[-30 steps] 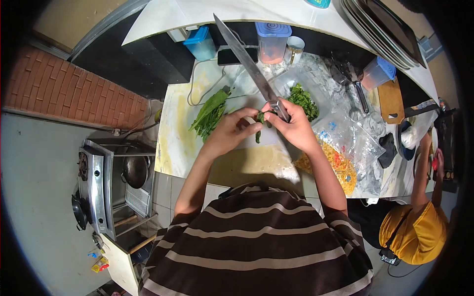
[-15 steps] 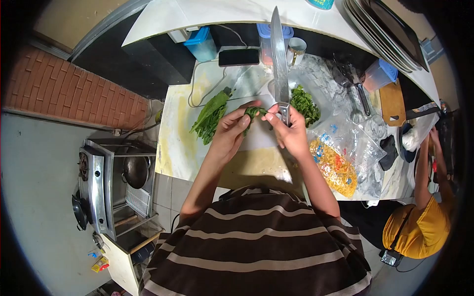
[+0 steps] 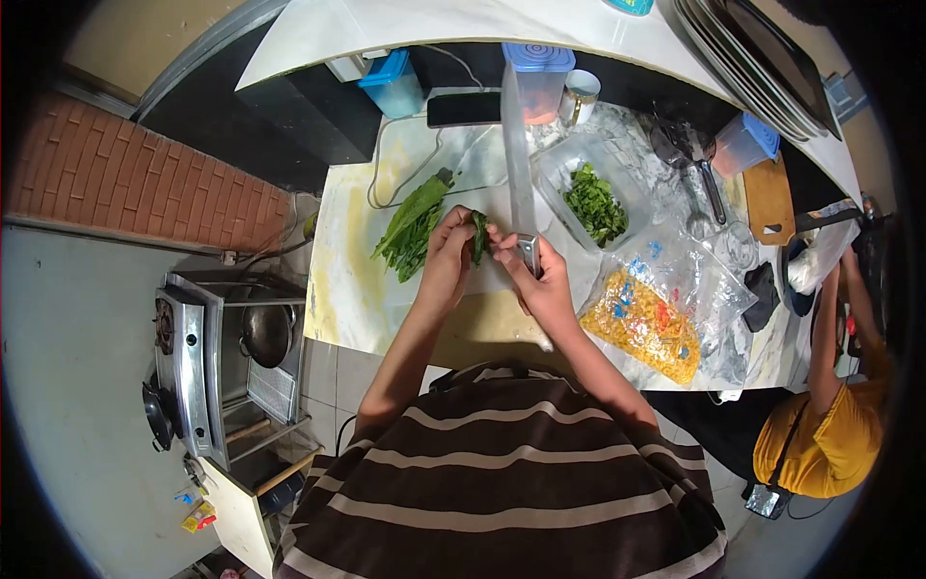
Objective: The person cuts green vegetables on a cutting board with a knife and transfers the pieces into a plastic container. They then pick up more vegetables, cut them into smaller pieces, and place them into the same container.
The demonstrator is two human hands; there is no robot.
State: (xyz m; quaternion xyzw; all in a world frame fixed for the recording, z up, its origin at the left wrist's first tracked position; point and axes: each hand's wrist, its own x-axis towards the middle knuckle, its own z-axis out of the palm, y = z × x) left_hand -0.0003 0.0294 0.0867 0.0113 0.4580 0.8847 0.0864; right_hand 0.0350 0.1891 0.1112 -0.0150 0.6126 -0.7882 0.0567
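Observation:
My left hand (image 3: pixel 447 259) is closed around a small folded bundle of green leaves (image 3: pixel 479 237). My right hand (image 3: pixel 540 280) grips the handle of a kitchen knife (image 3: pixel 518 159). Its blade points up and away from me, slightly blurred, and the right fingertips come close to the leaves. Left of my hands lies a bunch of long leafy greens (image 3: pixel 413 230) on the counter. A clear plastic container (image 3: pixel 632 220) on the right holds chopped greens (image 3: pixel 595 205).
A plastic bag of yellow pieces (image 3: pixel 644 323) lies at the front right of the counter (image 3: pixel 338 289). A phone (image 3: pixel 464 110), a lidded tub (image 3: pixel 537 82) and a mug (image 3: pixel 579 96) stand behind. A co-worker in a yellow shirt (image 3: pixel 820 444) is at the far right.
My right hand and the knife have shifted left, and the blade has swung left. The left hand has moved slightly left with the leaves, which now hang more upright.

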